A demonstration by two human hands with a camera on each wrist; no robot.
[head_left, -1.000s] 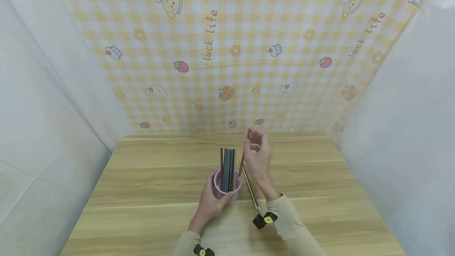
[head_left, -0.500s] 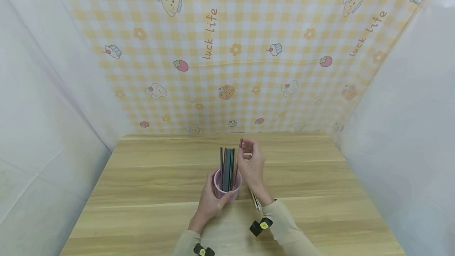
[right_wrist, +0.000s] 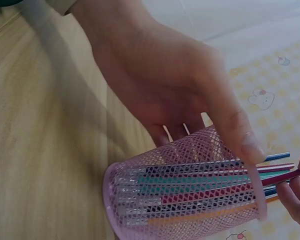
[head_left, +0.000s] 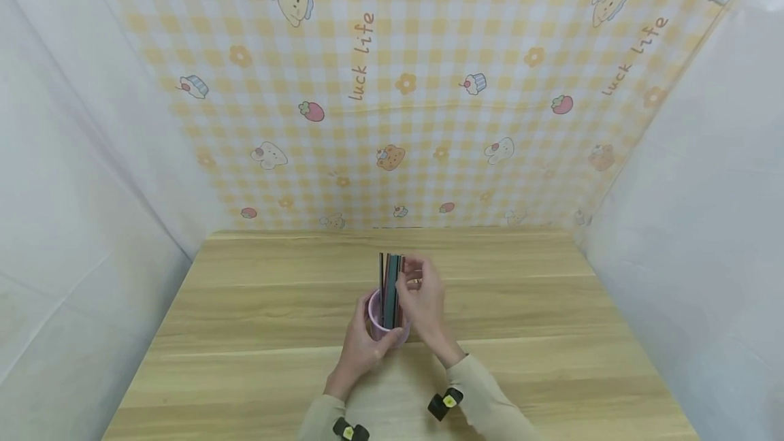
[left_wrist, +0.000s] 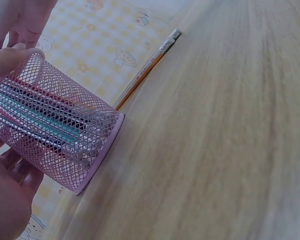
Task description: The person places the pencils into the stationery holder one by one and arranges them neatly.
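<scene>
My left hand (head_left: 358, 354) grips a pink mesh pencil cup (left_wrist: 101, 156), thumb at the rim and fingers round the far side. Several pencils (head_left: 390, 284) stand upright in the cup, teal, dark, red and orange ones, their eraser ends down at its base. Close to the cup's right side, my right hand (head_left: 425, 299) pinches a dark red pencil (right_wrist: 285, 177) by its upper part. The lower part of that pencil is inside the cup among the others.
A couple of pencils (left_wrist: 146, 70) with white erasers lie on the wooden table (head_left: 245, 332) beside the cup; my right hand hides them in the head view. A yellow checked cloth (head_left: 404, 53) hangs behind the table, with white sheets at both sides.
My right hand has moved left and down, bringing the dark red pencil from beside the cup to among the other pencils in it. My left hand stays on the cup.
</scene>
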